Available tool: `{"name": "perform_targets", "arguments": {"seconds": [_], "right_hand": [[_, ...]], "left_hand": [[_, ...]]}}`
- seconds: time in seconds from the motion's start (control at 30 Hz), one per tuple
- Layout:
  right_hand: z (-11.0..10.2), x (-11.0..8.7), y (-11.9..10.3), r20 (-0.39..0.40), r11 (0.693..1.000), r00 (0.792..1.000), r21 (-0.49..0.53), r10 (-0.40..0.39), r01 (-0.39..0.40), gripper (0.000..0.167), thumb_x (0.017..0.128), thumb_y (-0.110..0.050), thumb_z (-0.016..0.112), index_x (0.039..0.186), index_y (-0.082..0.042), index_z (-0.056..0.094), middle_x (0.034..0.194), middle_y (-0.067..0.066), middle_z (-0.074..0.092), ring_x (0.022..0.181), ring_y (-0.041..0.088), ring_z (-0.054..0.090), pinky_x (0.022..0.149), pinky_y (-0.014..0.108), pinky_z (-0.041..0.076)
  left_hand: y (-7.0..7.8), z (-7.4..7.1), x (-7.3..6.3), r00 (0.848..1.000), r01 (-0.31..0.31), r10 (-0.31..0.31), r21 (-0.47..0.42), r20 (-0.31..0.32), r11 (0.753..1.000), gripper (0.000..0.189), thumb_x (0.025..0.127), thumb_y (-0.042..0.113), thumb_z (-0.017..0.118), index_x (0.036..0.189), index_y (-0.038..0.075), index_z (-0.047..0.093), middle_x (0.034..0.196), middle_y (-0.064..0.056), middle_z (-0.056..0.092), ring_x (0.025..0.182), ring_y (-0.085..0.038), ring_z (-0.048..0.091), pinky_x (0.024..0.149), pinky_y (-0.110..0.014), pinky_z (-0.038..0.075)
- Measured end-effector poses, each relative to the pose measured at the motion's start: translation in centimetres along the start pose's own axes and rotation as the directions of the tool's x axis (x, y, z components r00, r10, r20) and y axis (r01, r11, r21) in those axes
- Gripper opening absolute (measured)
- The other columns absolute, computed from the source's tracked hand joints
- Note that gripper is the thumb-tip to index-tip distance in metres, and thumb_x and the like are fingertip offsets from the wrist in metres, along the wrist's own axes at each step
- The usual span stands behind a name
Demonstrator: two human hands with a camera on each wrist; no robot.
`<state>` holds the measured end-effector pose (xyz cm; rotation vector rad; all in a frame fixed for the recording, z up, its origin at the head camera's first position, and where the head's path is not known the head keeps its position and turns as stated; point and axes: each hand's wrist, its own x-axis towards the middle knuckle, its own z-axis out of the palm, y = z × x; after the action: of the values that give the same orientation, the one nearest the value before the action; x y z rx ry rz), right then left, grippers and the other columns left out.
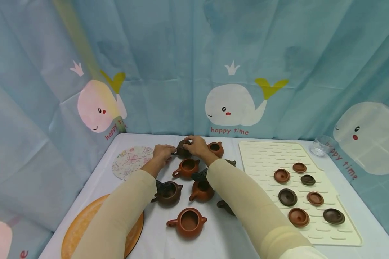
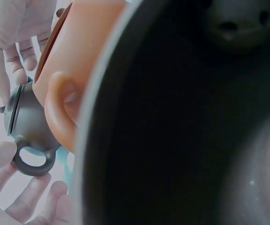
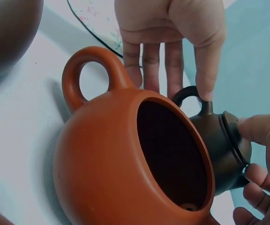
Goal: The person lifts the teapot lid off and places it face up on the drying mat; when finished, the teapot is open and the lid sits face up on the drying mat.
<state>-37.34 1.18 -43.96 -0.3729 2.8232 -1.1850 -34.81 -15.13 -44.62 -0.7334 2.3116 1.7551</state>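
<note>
At the far side of the table, both hands are at a small dark brown teapot [image 1: 182,152]. My left hand [image 1: 163,153] pinches the looped handle [image 3: 186,92] between thumb and fingers. On its other side, my right hand [image 1: 197,146] has thumb and curled fingers on the dark lid [image 3: 236,136], which sits on the pot. A lidless orange-red teapot [image 3: 97,154] stands close in front, and another orange-red teapot [image 1: 219,150] is to the right. Nearer are a reddish-brown teapot [image 1: 203,197], a dark brown teapot [image 1: 169,202] and an orange-red teapot [image 1: 189,233], their tops uncovered.
On the right, a cream mat [image 1: 259,158] holds several loose lids [image 1: 282,176]. A clear cup [image 1: 321,146] stands behind it. To the left are a round floral mat [image 1: 128,162] and an orange round tray [image 1: 84,219]. A curtain [image 1: 168,108] hangs behind the table.
</note>
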Motion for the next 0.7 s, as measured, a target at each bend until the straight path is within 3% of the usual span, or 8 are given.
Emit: {"name": "perform_targets", "arguments": {"seconds": [0.33,0.7], "right_hand": [[0.1,0.0,-0.6,-0.061,0.998,0.997,-0.038,0.049,-0.052,0.023,0.091,-0.027,0.069,0.112,-0.017,0.072,0.105,0.007,0.061,0.092,0.022,0.054,0.078,0.035,0.048],[0.8,-0.4,-1.5,-0.147,0.996,0.989,-0.086,-0.010,-0.003,0.015,0.095,-0.020,0.062,0.101,-0.008,0.068,0.099,0.007,0.057,0.091,0.022,0.053,0.082,0.037,0.045]], "left_hand": [[-0.1,0.3,0.2,1.000,0.016,-0.016,0.004,-0.003,1.000,0.023,0.091,0.016,0.067,0.112,0.009,0.071,0.111,-0.011,0.062,0.093,-0.028,0.054,0.072,-0.038,0.046],[-0.2,0.2,0.3,1.000,-0.005,0.005,0.000,-0.010,1.000,0.022,0.090,0.016,0.068,0.110,0.009,0.073,0.109,-0.010,0.062,0.090,-0.028,0.055,0.068,-0.037,0.046]]}}
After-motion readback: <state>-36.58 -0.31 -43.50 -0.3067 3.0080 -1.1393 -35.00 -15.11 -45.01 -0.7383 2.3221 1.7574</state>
